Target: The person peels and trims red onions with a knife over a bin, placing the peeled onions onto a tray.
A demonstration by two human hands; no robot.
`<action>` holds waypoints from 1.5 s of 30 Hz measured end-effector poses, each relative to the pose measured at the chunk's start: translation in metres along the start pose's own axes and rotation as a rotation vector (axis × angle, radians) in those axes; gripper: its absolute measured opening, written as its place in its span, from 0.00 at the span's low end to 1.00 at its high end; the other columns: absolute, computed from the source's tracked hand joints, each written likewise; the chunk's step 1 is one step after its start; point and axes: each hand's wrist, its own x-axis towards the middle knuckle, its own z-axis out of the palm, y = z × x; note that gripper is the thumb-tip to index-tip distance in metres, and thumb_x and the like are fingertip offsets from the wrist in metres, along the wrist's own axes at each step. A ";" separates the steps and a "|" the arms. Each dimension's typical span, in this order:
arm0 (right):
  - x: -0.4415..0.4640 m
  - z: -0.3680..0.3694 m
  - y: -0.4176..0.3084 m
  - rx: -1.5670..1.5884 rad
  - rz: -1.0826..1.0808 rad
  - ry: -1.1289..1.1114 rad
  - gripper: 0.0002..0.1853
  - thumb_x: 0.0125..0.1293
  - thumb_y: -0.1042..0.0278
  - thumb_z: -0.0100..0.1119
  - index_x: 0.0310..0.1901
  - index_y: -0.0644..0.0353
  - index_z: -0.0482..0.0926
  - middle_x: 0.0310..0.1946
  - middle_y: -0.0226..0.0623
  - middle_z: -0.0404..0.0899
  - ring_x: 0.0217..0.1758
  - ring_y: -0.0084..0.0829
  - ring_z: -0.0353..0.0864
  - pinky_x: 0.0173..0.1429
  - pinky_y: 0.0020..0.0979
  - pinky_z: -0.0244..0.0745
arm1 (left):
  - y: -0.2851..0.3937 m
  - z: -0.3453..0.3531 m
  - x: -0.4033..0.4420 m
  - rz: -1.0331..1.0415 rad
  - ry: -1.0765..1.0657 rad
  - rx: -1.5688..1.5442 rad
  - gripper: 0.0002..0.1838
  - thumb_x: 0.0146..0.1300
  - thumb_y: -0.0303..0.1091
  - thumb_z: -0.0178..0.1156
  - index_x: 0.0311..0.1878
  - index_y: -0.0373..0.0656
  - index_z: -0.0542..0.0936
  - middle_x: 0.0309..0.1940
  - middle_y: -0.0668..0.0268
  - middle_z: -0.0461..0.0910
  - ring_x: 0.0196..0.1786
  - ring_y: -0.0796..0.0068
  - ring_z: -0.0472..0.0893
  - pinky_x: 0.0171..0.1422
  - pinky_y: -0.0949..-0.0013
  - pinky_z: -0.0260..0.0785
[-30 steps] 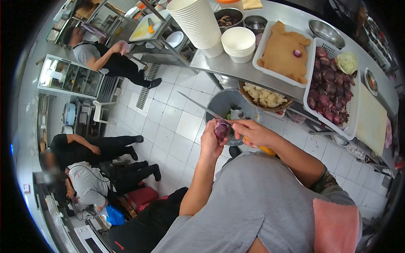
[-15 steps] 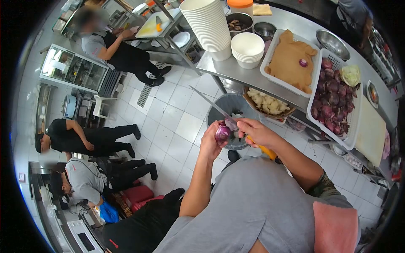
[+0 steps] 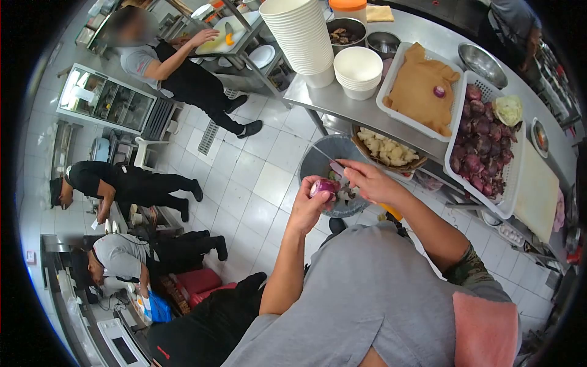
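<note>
My left hand is closed around a partly peeled red onion, its pale cut end facing up. In my right hand is a knife with a yellow handle, the blade pointing up and left past the onion. A purplish scrap of peel appears to lie against the blade near my right fingers. Both hands are above a grey bin with peelings inside. To the right, a white basket on the steel counter holds many red onions.
A white tray with brown covering and one small onion sits beside stacked white tubs and bowls. Below the counter is a basket of pale pieces. Co-workers stand at left; a cutting board lies at right.
My right hand has shifted slightly up and right, drawing the knife off the onion. The onion has turned in my left hand. Co-workers at left have changed posture.
</note>
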 end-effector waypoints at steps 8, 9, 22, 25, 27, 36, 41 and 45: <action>-0.011 0.010 0.007 0.007 -0.069 -0.270 0.39 0.76 0.42 0.50 0.79 0.54 0.52 0.36 0.30 0.72 0.26 0.18 0.67 0.25 0.23 0.66 | -0.011 -0.002 0.007 0.105 0.029 -0.005 0.30 0.62 0.41 0.72 0.59 0.47 0.65 0.41 0.64 0.78 0.35 0.75 0.78 0.36 0.72 0.71; -0.011 0.011 0.007 0.012 -0.076 -0.267 0.38 0.76 0.42 0.50 0.78 0.53 0.53 0.36 0.30 0.72 0.26 0.18 0.67 0.25 0.23 0.66 | -0.008 0.001 0.006 0.104 0.035 0.012 0.29 0.62 0.40 0.72 0.59 0.47 0.66 0.40 0.64 0.78 0.35 0.75 0.78 0.36 0.72 0.71; -0.022 0.012 0.006 -0.002 -0.092 -0.211 0.34 0.77 0.45 0.50 0.78 0.49 0.57 0.38 0.28 0.73 0.28 0.21 0.68 0.34 0.25 0.70 | -0.006 0.013 0.002 0.108 0.064 -0.077 0.25 0.66 0.37 0.67 0.61 0.43 0.67 0.40 0.67 0.79 0.37 0.77 0.79 0.38 0.74 0.72; -0.020 0.015 0.007 0.047 -0.081 -0.215 0.32 0.79 0.51 0.47 0.79 0.46 0.53 0.36 0.27 0.69 0.25 0.16 0.65 0.26 0.21 0.65 | -0.004 0.017 -0.001 0.118 0.051 -0.044 0.25 0.67 0.36 0.67 0.61 0.43 0.67 0.41 0.66 0.79 0.37 0.78 0.79 0.37 0.74 0.72; -0.014 0.016 0.016 0.031 -0.109 -0.203 0.31 0.80 0.51 0.47 0.79 0.45 0.54 0.36 0.27 0.69 0.24 0.16 0.65 0.25 0.22 0.65 | -0.007 0.010 -0.001 0.117 0.085 -0.024 0.23 0.67 0.35 0.66 0.60 0.42 0.68 0.41 0.66 0.79 0.36 0.78 0.79 0.37 0.74 0.72; -0.001 0.001 0.020 0.061 -0.022 -0.092 0.28 0.78 0.47 0.48 0.74 0.49 0.65 0.37 0.28 0.72 0.26 0.19 0.67 0.27 0.23 0.67 | 0.014 0.023 -0.010 0.046 0.130 -0.044 0.20 0.67 0.34 0.64 0.59 0.42 0.70 0.43 0.63 0.79 0.36 0.73 0.81 0.37 0.71 0.75; 0.003 0.017 0.026 0.027 -0.169 -0.038 0.28 0.78 0.46 0.48 0.73 0.49 0.66 0.36 0.29 0.71 0.24 0.18 0.67 0.24 0.23 0.66 | -0.014 -0.004 0.003 -0.009 0.340 -0.027 0.27 0.66 0.34 0.66 0.65 0.41 0.69 0.48 0.61 0.80 0.39 0.71 0.83 0.37 0.73 0.77; 0.006 0.016 0.030 0.148 0.004 0.016 0.29 0.77 0.43 0.49 0.72 0.49 0.66 0.37 0.30 0.72 0.22 0.18 0.66 0.21 0.23 0.64 | -0.009 -0.008 -0.005 0.058 0.195 0.003 0.28 0.66 0.33 0.65 0.67 0.41 0.67 0.50 0.60 0.79 0.40 0.72 0.82 0.38 0.74 0.77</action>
